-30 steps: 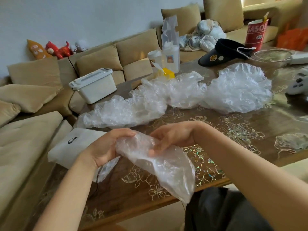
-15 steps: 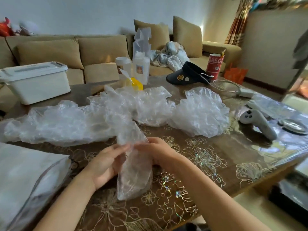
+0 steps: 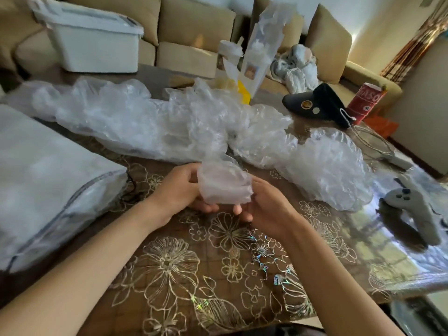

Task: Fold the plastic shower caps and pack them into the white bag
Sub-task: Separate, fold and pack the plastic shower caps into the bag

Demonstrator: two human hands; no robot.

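Above the near middle of the counter point(image 3: 218, 275), a partly folded shower cap point(image 3: 224, 184) is held between both hands: the grip of the left hand point(image 3: 179, 190) is closed round its left edge, that of the right hand point(image 3: 269, 209) is curled under its right side. Unfolded caps point(image 3: 150, 124) are heaped just beyond; the white bag point(image 3: 48, 175) is seen at the left. Thin, limp, slippery film is judged likely to spring open, so a pinch at the gathered edge is advised.

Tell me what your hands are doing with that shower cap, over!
Both gripping: left hand and right hand on one bunched shower cap. Open white bag lies at left. Nothing between them; loose caps piled behind.
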